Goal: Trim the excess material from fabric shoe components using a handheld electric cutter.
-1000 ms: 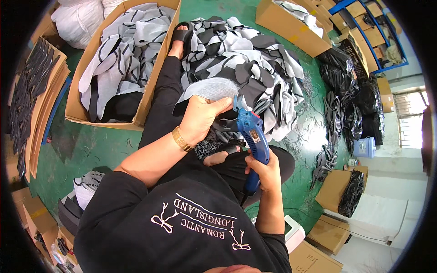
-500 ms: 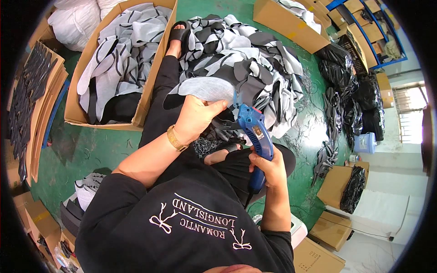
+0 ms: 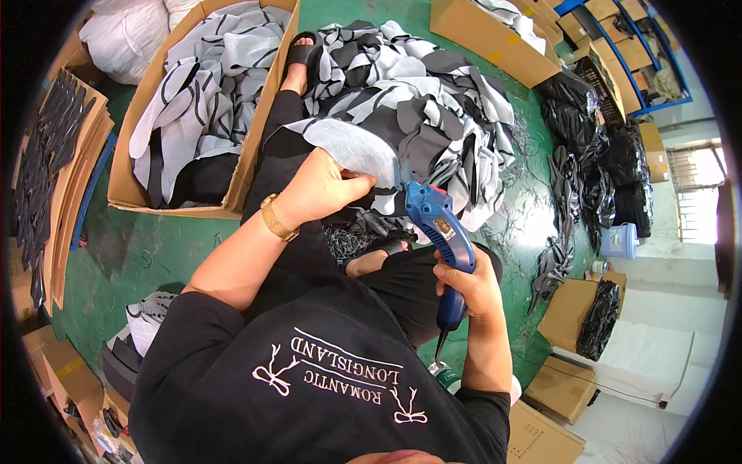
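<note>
Just above the person's lap, the left hand (image 3: 332,185) grasps a grey fabric piece (image 3: 352,143), the thumb pressed along its near edge. The piece fans out beyond that grip, pale side up, with a rounded outline. To the right of this hold, the right hand (image 3: 475,282) is wrapped firmly around the handle of a blue powered cutter (image 3: 444,228). The cutter slants away from the right-hand grip, up and leftward, so its head is beside the fabric's right end; whether the blades touch the cloth is too small to tell. A dark cord (image 3: 441,344) trails below this grip. Behind the left-hand grip, a gold-coloured band (image 3: 277,220) circles the wrist. Farther out, beyond both grips, a heap of grey and black pieces (image 3: 421,116) covers part of the green floor (image 3: 185,247). Left of the left-hand grip, past the leg, stands an open cardboard box (image 3: 261,116) filled with similar pieces.
</note>
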Demonstrator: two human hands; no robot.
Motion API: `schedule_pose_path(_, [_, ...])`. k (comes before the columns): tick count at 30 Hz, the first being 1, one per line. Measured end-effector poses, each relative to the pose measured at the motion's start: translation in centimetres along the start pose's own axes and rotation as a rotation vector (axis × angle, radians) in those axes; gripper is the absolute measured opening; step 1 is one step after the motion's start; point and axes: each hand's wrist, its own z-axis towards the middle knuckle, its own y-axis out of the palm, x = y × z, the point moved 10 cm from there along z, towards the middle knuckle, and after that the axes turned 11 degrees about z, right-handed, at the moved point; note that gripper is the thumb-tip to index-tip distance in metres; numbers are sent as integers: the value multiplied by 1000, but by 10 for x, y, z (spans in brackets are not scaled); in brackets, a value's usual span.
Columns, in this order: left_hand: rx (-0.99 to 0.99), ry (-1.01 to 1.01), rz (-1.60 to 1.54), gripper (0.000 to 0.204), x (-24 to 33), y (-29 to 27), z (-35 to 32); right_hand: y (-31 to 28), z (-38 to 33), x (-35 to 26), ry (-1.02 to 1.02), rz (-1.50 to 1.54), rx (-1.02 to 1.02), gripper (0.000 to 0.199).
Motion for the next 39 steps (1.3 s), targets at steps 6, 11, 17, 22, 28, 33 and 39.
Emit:
schedule_pose_path(6, [-67, 18, 6, 25, 5, 10, -3, 6, 11, 1, -20, 49, -11, 31])
schedule_pose_path(11, [-96, -83, -199, 23, -5, 29, -12, 14, 31, -28, -233, 67, 70, 28])
schedule_pose_path(17, [-215, -152, -341, 35, -14, 69, -35, 33, 54, -48, -360, -137, 127, 33])
schedule_pose_path(22, [-54, -231, -543, 32, -16, 60, -21, 39, 48, -48, -392, -292, 145, 31])
schedule_pose_path(28, [-17, -398, -861, 25, -30, 55, -12, 31, 46, -11, -177, 191, 18, 28])
schedule_pose_path(33, [-38, -400, -925, 23, -40, 45, -10, 12, 22, 27, -46, 272, -210, 37])
schedule_pose_path(39, [-194, -371, -894, 31, -34, 49, -6, 4, 2, 55, 163, 303, -257, 37])
